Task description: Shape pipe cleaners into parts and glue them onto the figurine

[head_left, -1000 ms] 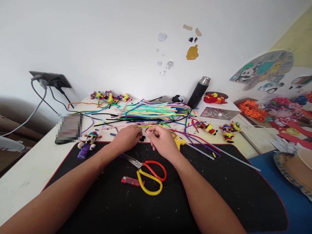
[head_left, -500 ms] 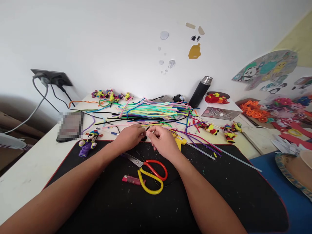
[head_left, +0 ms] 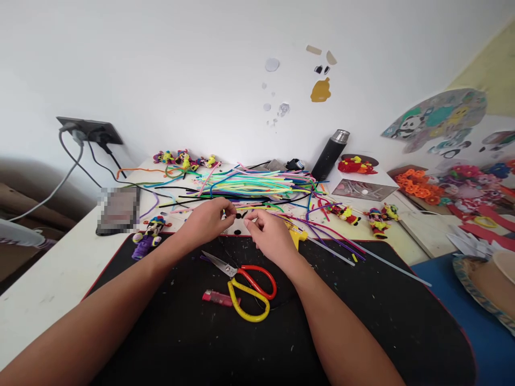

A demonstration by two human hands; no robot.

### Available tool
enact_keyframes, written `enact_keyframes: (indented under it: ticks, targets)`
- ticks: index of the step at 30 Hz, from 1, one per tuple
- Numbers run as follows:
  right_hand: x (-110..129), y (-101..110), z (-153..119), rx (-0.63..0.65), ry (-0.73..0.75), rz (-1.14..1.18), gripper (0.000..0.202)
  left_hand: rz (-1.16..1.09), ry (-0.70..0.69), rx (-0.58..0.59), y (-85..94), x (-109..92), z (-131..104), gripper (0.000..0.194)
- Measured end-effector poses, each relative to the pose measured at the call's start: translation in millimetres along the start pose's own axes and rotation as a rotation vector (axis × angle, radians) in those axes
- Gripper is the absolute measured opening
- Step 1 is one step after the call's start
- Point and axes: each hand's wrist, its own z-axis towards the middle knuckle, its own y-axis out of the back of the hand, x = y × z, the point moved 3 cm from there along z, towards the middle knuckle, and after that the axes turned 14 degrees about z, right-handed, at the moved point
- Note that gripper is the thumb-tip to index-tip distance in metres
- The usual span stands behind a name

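Observation:
My left hand (head_left: 212, 217) hovers over the back edge of the black mat, thumb and fingers pinched; what they hold, if anything, is too small to make out. Facing it, my right hand (head_left: 269, 234) is also closed in a pinch, its contents hidden. In the gap between them lie small black pieces (head_left: 237, 232) on the white tabletop. Scissors (head_left: 249, 292) with one red and one yellow handle rest on the mat in front of my hands, partly over a pink lighter (head_left: 219, 298). Beside my right hand is a yellow glue gun (head_left: 296, 234), partly covered.
Behind my hands lies a heap of coloured pipe cleaners (head_left: 253, 185). A purple figure (head_left: 147, 240) and a phone (head_left: 118, 209) are at left. A black flask (head_left: 330, 155), a white box (head_left: 364, 185) and small figures (head_left: 378, 221) stand at right. Clear sticks (head_left: 402, 271) cross the mat.
My hands have drawn apart, the left one shifting left and slightly up. Small black pieces now show between them. The camera view has tilted slightly.

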Motion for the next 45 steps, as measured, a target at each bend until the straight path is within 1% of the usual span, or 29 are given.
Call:
enact_keyframes:
  ticks: [6,10,13,15,18,20,22,27,32,36,42,45]
  targets:
    - [-0.9,-1.2,1.6,0.003,0.019,-0.037,0.014,0.071,-0.075,-0.061,2.8,-13.2,-6.4,0.012]
    - [-2.1,-2.4,2.5,-0.006,0.054,-0.036,0.010,0.102,-0.117,-0.093,4.1,-18.0,-8.8,0.012]
    - [-4.1,-3.0,2.6,0.004,0.055,-0.012,0.009,0.098,-0.135,-0.095,5.4,-20.5,-9.6,0.011]
    - [-6.6,-3.2,2.9,0.016,0.028,0.054,0.009,0.044,-0.138,-0.090,6.6,-20.4,-9.4,0.011]
    - [-10.0,-2.4,3.9,0.019,-0.025,0.234,0.009,-0.070,-0.139,-0.091,9.2,-17.5,-8.3,0.013]
    - [-10.4,-1.4,4.7,0.024,-0.044,0.352,0.011,-0.108,-0.174,-0.110,11.3,-15.8,-8.0,0.016]
    - [-9.4,-0.8,5.3,0.040,-0.053,0.434,0.014,-0.114,-0.238,-0.136,13.0,-15.8,-8.4,0.017]
    - [-7.5,-0.7,5.8,0.063,-0.079,0.552,0.018,-0.107,-0.340,-0.209,15.4,-19.1,-10.8,0.014]
    - [-9.7,-1.4,6.3,0.080,-0.077,0.592,0.021,-0.080,-0.414,-0.245,15.8,-21.1,-11.9,0.014]
    - [-11.1,-1.4,6.6,0.084,-0.069,0.590,0.021,-0.055,-0.441,-0.278,16.5,-20.5,-12.0,0.016]
    - [-10.6,-0.8,6.2,0.108,-0.078,0.569,0.022,-0.077,-0.418,-0.235,17.5,-19.5,-12.0,0.021]
    - [-9.5,-0.7,5.7,0.124,-0.082,0.584,0.024,-0.097,-0.412,-0.243,18.7,-18.5,-12.1,0.020]
